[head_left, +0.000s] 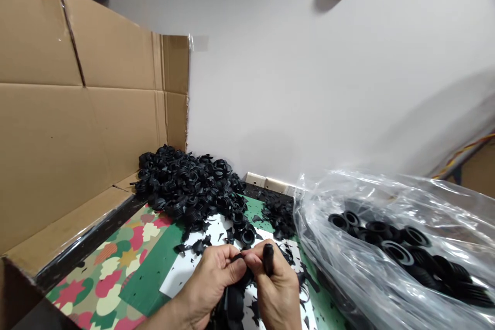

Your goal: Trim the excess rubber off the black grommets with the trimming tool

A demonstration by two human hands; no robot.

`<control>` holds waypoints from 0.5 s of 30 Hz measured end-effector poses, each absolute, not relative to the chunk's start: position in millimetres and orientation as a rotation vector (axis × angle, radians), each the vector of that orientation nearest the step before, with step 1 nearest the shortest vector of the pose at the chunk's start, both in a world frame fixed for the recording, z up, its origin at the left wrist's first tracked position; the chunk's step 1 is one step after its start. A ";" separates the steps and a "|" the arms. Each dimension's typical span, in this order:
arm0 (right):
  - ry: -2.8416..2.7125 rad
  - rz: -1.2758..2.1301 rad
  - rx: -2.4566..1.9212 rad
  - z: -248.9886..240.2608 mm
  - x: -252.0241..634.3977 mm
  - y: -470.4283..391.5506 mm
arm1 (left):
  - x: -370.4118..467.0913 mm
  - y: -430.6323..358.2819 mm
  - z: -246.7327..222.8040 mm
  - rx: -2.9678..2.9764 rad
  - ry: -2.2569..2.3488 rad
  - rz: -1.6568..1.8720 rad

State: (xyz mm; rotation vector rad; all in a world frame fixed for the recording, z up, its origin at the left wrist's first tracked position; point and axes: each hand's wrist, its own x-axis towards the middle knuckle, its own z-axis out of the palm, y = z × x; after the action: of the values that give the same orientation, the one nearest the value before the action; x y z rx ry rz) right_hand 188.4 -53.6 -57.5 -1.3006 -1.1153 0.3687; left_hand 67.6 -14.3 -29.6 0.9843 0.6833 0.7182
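Observation:
My left hand (212, 281) and my right hand (280, 289) meet low in the head view, thumbs and fingertips pinched close together. Between them is a black ribbed rubber bellows (235, 301), its lower part running down below my fingers. A short black stick-like handle (267, 259) rises from my closed right hand; its working end is hidden. Black rubber scraps lie on the white sheet (176, 276) under both hands. Just beyond my fingertips sits a heap of black rubber pieces (193, 180).
At the right, a clear plastic bag (320, 227) holds several black rubber bellows (419, 263). Cardboard panels (116, 51) stand along the left, and a pale wall (309, 87) rises behind. A smaller scrap pile (280, 214) lies near white sockets (266, 182) at the wall.

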 end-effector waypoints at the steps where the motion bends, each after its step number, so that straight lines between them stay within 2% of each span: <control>1: -1.122 0.342 -1.321 -55.1 186.1 -52.7 | 67.3 -13.1 -30.1 1.100 0.721 0.732; 7: -1.076 0.288 -1.487 -49.4 181.4 -39.1 | 61.9 -8.6 -28.6 1.486 0.850 0.700; 11: -0.814 0.226 -1.712 -54.6 223.8 -34.1 | 54.3 -19.5 -32.5 1.388 0.798 0.341; 15: -0.745 0.214 -1.811 -60.1 256.9 -42.7 | 49.3 -21.2 -34.9 1.156 0.699 0.568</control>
State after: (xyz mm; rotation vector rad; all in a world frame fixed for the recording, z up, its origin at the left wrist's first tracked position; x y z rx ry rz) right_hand 256.9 -42.7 -60.1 -1.8110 -0.7454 0.2138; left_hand 49.3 -21.2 -34.9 1.1557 0.6995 0.5682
